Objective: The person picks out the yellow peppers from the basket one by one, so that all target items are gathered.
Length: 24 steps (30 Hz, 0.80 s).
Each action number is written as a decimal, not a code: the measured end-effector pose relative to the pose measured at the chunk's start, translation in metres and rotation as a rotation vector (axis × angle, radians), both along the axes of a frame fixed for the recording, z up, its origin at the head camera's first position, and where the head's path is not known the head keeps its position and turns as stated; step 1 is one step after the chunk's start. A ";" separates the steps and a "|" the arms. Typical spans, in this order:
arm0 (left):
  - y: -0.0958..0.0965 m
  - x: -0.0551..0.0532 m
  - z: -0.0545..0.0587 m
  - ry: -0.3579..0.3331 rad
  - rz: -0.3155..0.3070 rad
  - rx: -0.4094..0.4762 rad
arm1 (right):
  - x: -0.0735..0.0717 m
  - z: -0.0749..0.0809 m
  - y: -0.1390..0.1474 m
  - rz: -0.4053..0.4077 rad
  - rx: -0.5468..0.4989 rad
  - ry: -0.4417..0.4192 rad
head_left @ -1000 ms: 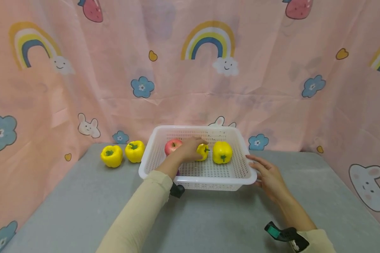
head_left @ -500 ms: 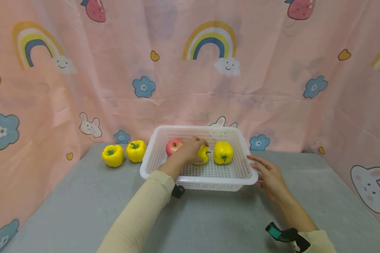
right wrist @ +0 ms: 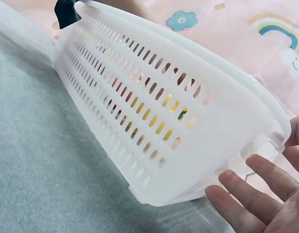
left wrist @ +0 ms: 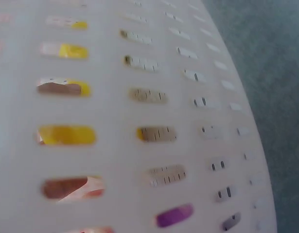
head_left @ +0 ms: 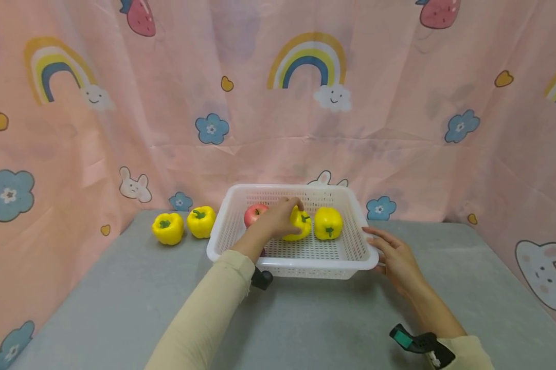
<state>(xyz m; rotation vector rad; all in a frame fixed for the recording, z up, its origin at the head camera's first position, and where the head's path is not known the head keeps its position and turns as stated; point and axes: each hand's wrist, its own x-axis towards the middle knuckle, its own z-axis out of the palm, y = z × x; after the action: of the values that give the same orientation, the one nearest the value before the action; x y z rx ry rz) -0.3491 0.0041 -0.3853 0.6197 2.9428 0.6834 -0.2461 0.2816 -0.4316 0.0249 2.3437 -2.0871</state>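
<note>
In the head view my left hand (head_left: pixel 280 218) reaches into a white plastic basket (head_left: pixel 315 264). Its thumb and fingers grip a yellow bell pepper (head_left: pixel 302 222) lying on its side, stem to the right. A second yellow bell pepper (head_left: pixel 328 224) lies just right of it. A red apple (head_left: pixel 255 213) is partly hidden behind the left hand. My right hand (head_left: pixel 398 262) touches the basket's right end; in the right wrist view its extended fingers (right wrist: pixel 241 189) rest along the end wall. Through slots in the left wrist view, a purple thing (left wrist: pixel 174 216) shows inside the basket.
Two more yellow bell peppers (head_left: pixel 168 228) (head_left: pixel 201 222) stand on the grey table (head_left: pixel 120 308), left of the basket. A pink patterned cloth (head_left: pixel 166 103) hangs behind and along the sides. A black strap (head_left: pixel 421 343) sits at the right wrist.
The gripped bell pepper has come a little more into view and turned slightly between the left fingers. The right hand stays at the basket's end. The head view has shifted slightly.
</note>
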 end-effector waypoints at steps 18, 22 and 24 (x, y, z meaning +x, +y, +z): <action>-0.007 0.015 0.019 0.061 -0.009 0.085 | 0.001 0.001 0.000 0.020 -0.026 0.004; -0.008 0.022 0.025 0.079 -0.052 0.074 | 0.001 0.002 -0.001 0.022 -0.030 -0.006; -0.009 0.025 0.027 0.088 -0.072 0.074 | 0.001 0.002 -0.001 0.019 -0.023 -0.011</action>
<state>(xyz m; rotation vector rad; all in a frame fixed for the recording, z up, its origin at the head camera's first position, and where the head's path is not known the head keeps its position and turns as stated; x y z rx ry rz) -0.3236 -0.0051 -0.3587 0.7768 2.9691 0.7799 -0.2454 0.2803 -0.4297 0.0139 2.3050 -2.0995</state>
